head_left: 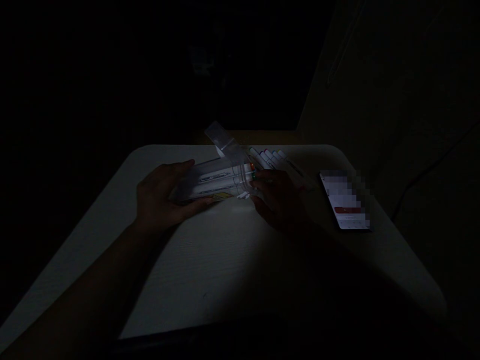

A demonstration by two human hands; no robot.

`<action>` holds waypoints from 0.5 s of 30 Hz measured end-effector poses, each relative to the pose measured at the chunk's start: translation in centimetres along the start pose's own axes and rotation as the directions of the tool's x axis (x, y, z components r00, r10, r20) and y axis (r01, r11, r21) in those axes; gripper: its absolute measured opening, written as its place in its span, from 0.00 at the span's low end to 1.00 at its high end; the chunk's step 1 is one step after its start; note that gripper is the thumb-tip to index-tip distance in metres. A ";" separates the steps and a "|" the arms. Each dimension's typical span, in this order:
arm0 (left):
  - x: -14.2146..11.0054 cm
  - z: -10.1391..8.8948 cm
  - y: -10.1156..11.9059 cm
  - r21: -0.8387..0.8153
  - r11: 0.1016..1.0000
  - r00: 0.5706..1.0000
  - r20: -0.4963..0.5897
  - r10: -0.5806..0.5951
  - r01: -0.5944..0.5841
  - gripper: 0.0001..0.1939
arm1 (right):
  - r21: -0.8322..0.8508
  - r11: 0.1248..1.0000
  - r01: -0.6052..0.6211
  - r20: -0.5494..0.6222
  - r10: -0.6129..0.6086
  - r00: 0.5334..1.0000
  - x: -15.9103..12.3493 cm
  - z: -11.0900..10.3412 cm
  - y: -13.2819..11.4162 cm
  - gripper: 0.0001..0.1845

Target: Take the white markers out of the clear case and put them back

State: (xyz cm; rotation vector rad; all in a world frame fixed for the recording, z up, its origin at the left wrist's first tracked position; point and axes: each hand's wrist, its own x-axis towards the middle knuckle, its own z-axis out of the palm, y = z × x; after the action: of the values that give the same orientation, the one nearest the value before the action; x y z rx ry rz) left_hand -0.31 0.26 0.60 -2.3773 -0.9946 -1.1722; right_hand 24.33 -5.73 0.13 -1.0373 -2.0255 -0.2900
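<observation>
A clear plastic case [187, 182] lies on its side, with several white markers [221, 176] inside it. My left hand [159, 192] is wrapped round its left end, thumb along the near side and fingers on the far side. At the case's right end the transparent flap [223, 137] stands up, open. Orange and green marker ends show in that opening. There my right hand [279, 195] is curled, its fingertips against the green-ended marker [254, 176]. Shadow hides part of the right fingers.
Several loose white markers [264, 156] with coloured ends lie behind my right hand near the table's far edge. A lit phone [343, 200] rests at the right on the pale table [195, 270]. The room is very dark, and a cable [420, 177] runs beyond the right edge.
</observation>
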 end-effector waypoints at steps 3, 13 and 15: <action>-0.1 0.1 -0.1 0.018 1.000 1.000 -0.006 -0.025 0.025 0.39 | 0.000 1.000 -0.004 0.007 0.004 1.000 0.1 -0.1 0.1 0.11; 0.0 0.0 0.0 0.030 0.999 0.999 0.017 0.028 -0.029 0.40 | 0.021 1.000 -0.012 0.163 0.009 0.987 0.1 -0.2 -0.1 0.13; 0.0 0.0 -0.1 0.036 0.998 0.998 0.026 0.056 -0.057 0.40 | 0.002 1.000 -0.008 0.180 0.007 0.984 0.0 0.0 0.0 0.14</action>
State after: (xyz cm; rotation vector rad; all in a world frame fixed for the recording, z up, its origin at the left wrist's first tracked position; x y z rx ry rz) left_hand -0.38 0.36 0.63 -2.3802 -0.9426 -1.0974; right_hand 24.30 -5.75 0.13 -1.1031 -2.1814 -0.1955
